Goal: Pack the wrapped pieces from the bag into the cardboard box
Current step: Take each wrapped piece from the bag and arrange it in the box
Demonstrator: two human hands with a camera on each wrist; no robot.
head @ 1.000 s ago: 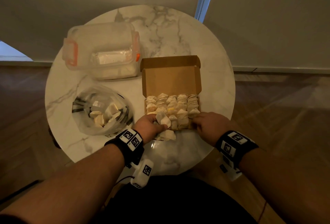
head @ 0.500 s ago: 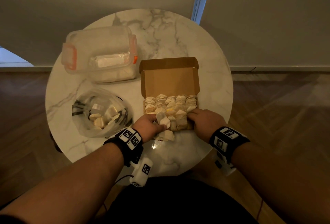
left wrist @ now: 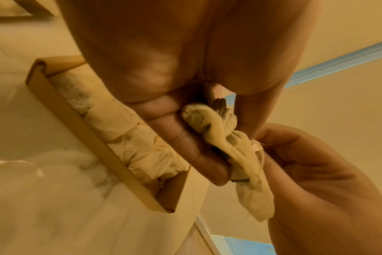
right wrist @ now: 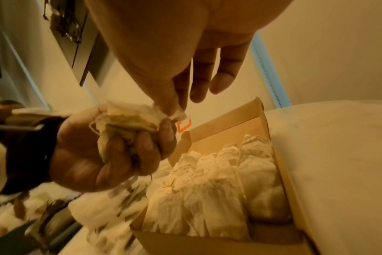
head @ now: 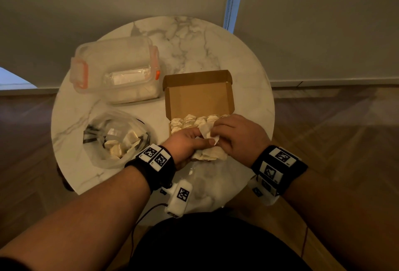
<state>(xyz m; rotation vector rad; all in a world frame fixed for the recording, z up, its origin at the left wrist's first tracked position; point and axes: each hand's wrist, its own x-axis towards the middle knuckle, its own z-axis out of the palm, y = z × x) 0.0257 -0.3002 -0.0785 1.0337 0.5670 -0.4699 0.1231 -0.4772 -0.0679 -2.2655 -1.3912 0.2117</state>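
An open cardboard box [head: 198,98] lies on the round marble table [head: 248,102], its near half packed with rows of cream wrapped pieces [head: 190,120]. My left hand [head: 190,143] hovers over the box's near edge with its fingers curled round a few wrapped pieces [left wrist: 218,131]. My right hand [head: 235,134] meets it from the right and pinches the top one [head: 206,131] between thumb and forefinger [right wrist: 170,105]; its other fingers are straight. A clear plastic bag [head: 116,137] with several more pieces lies left of the box.
A lidded clear plastic container [head: 116,72] with orange clips stands at the back left of the table. A couple of wrapped pieces [head: 211,154] lie at the box's near edge, close to the table's front rim. Wooden floor surrounds the table.
My right hand moved left from the box's right near corner to meet my left hand and took hold of a piece there. My left hand rose a little with its pieces.
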